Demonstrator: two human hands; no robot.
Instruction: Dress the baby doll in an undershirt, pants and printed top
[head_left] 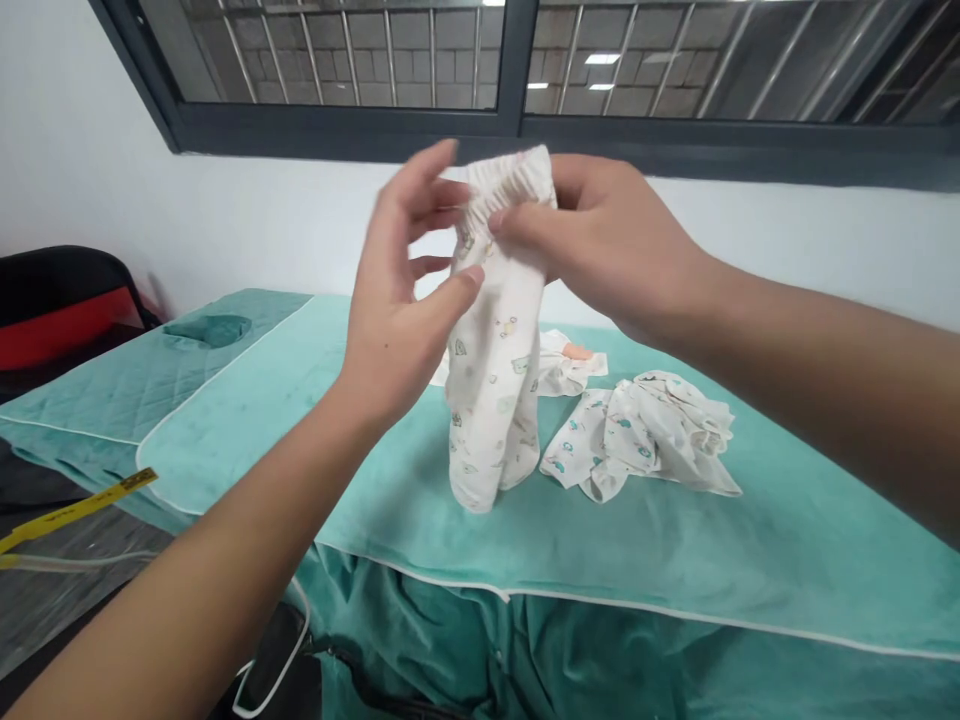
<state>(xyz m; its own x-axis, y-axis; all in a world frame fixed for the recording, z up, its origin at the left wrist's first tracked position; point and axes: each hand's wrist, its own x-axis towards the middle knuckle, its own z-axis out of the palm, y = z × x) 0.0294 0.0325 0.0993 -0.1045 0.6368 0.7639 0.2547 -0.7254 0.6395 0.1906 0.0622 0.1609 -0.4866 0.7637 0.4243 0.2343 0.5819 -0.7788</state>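
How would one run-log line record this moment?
right hand: holds printed pants by waistband | left hand: open at pants' edge | crumpled garment: on green cover

The right hand [615, 235] tucks its fingertips out of sight behind the white cloth garment with a gathered band [491, 400], whose far face is hidden too! Over to the left hand [401, 290]: fingers blurred, contact with the band impossible to call. Behind, a small crumpled white cloth [559, 375] is partly blocked by the garment, its peach-coloured piece [577, 352] too small to identify. At the left edge, the yellow printed strip [82, 510] gets sliced off, lettering unreadable, and the black-and-red padded object [67, 320] is cut as well. Up top, the dark grey window frame [337, 122] runs out of view!
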